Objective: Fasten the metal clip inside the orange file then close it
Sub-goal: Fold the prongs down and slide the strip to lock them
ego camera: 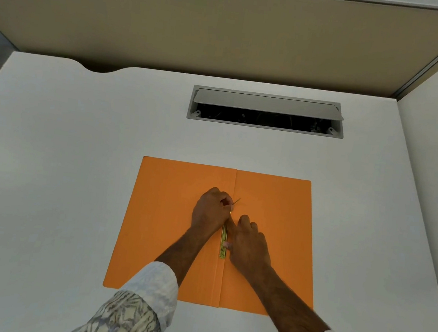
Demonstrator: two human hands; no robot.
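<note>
The orange file (167, 230) lies open and flat on the white desk, spine running away from me. A brass-coloured metal clip (223, 244) lies along the spine near the middle. My left hand (211, 211) pinches a thin upright prong of the clip at its far end. My right hand (249, 243) rests on the clip bar, thumb pressing its near part and fingers spread over the right leaf. The middle of the clip is hidden under both hands.
A grey cable hatch (267, 111) with its lid raised sits in the white desk (52, 148) beyond the file. A beige partition (226, 31) closes the back. A white side panel (437, 134) stands at the right.
</note>
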